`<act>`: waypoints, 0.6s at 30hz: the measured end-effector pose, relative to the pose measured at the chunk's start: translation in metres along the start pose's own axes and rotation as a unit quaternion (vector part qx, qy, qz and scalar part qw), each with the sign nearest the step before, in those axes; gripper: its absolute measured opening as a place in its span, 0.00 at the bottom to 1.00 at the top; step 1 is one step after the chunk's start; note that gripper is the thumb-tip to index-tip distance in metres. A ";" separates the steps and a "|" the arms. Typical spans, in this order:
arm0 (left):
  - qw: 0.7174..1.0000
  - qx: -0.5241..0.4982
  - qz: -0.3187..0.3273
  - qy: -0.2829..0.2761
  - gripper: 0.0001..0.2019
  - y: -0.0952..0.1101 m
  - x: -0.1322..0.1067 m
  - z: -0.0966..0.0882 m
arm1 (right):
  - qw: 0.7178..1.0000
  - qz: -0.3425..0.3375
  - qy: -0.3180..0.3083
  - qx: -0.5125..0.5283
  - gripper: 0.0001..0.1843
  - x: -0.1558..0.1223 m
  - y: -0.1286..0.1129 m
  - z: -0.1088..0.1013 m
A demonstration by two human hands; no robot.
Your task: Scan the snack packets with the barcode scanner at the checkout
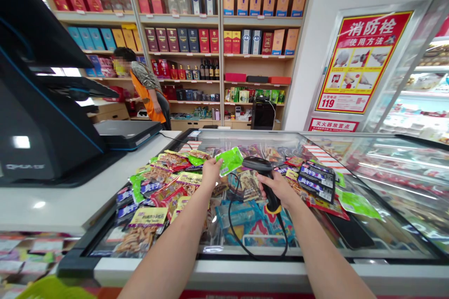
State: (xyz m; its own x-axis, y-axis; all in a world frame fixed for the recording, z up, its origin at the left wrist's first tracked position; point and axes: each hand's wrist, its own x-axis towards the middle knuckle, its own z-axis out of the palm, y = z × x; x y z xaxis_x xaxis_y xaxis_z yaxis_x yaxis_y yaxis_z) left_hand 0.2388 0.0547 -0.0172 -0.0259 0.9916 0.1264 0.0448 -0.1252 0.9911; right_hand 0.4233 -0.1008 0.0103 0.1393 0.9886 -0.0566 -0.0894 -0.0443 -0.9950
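Green foil packet (229,160) sits pinched by its edge between the thumb and fingers of the left hand (211,173), which is nearly closed on it and raised over the glass lid of a chest freezer (224,138). The right hand (277,187) wraps firmly around the grip of a black-and-yellow handheld barcode scanner (267,187), whose head tilts toward the packet, just beside it. Below, a heap of snack packets (157,187) spreads across the glass, with dark strip packs (315,180) off to the right. The scanner's black cable (286,238) droops in a slack loop over the packets. That slack could snag a packet corner and drag part of the heap toward the white counter (45,201) if the right hand swings wide. A light foil bag held only by its edge could slip from the pinch and vanish into the pile. Slick glass offers loose packets little friction, and a dropped scanner could strike it hard. Farther off, a co-worker in an orange vest (147,98) stands by shelves of boxed liquor (182,32)
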 end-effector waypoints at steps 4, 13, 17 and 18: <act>0.981 -0.181 -0.062 0.028 0.06 -0.001 -0.001 0.008 | 1.000 -0.006 -0.006 -0.009 0.24 -0.001 0.000 0.001; 0.977 -0.213 -0.008 0.020 0.13 -0.014 0.007 0.013 | 0.993 0.000 -0.081 -0.087 0.21 -0.005 -0.001 0.014; 0.980 -0.200 0.010 0.012 0.15 -0.024 0.011 0.014 | 0.993 0.006 -0.072 -0.098 0.20 -0.006 -0.002 0.017; 0.980 -0.197 0.014 0.011 0.15 -0.025 0.012 0.014 | 0.993 0.007 -0.068 -0.099 0.20 -0.006 -0.001 0.017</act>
State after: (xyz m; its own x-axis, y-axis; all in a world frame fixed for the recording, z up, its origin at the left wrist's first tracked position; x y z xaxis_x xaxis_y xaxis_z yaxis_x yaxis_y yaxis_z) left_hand 0.2514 0.0698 -0.0409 -0.0519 0.9872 0.1506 -0.3436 -0.1592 0.9255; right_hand 0.4060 -0.1043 0.0133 0.0029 0.9974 -0.0718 0.1076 -0.0717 -0.9916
